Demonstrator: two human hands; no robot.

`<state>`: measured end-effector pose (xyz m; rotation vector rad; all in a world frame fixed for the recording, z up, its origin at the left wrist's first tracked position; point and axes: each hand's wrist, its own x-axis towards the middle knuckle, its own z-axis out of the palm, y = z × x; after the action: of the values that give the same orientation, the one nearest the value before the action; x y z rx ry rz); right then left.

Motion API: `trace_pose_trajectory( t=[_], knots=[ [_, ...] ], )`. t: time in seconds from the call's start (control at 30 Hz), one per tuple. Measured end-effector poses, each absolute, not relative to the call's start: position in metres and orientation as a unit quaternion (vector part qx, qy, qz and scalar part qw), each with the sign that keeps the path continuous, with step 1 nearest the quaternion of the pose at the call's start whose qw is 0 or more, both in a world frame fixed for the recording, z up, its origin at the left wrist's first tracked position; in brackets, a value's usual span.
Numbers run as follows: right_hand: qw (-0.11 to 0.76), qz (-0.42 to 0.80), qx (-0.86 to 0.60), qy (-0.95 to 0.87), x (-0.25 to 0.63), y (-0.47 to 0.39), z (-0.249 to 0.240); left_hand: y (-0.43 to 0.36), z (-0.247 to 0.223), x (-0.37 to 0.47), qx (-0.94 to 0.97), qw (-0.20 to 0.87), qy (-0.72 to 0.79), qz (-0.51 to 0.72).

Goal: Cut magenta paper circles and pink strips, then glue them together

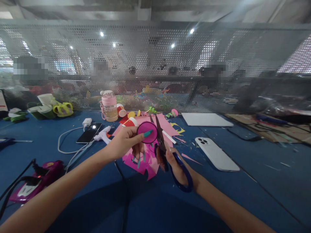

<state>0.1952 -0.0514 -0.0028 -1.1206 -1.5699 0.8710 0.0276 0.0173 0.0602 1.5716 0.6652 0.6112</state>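
A blue tabletop (97, 200) fills the view from 9 round through 6 to 3 o'clock, with a thin dark seam (274, 200) slanting toward 4 o'clock. Across its far side, from 10 through 12 to 2 o'clock, stands a grey perforated metal screen (150, 61), its round holes letting blurred shapes and colours show. White lights glint at 11 (101, 34) and 1 o'clock (192, 31), and a pinkish glow (297, 53) shows at 2. Above the screen at 12 o'clock is a grey ceiling (175, 8) with a pale beam (144, 13).
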Motion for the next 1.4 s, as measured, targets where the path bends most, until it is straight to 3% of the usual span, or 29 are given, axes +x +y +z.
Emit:
trace_pose_trajectory(
  t=[1.4],
  knots=[
    [0.476, 0.369, -0.481, -0.637, 0.196, -0.052, -0.004, 0.019, 0.065, 0.024, 0.684, 0.623, 0.284, 0.252]
  ],
)
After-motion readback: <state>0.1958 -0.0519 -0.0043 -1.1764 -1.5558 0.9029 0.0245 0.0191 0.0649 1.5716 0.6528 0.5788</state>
